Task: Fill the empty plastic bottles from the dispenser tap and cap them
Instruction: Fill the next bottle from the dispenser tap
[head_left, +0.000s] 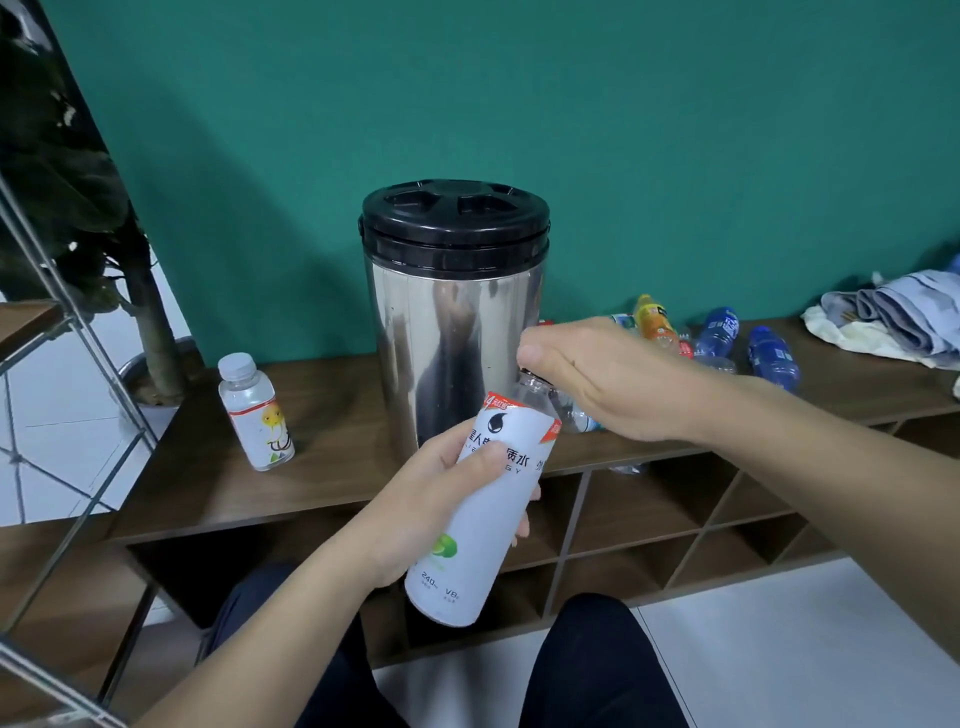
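Note:
My left hand (415, 514) grips a white-labelled plastic bottle (483, 525) round its middle and holds it tilted, neck pointing up and to the right. My right hand (597, 374) is curled over the bottle's clear neck and grips its top, where a dark cap edge shows under the fingers. Just behind stands the steel dispenser (452, 312) with its black lid. Its tap is hidden by the bottle and my hands. A capped clear bottle (254, 410) with a yellow-printed label stands upright to the dispenser's left.
Everything stands on a low wooden shelf unit (208, 478) with open cubbies, against a green wall. Several bottles (717, 332) lie at the right, beside crumpled cloths (893, 317). A potted plant (78, 182) and a metal rack (52, 291) stand at the left.

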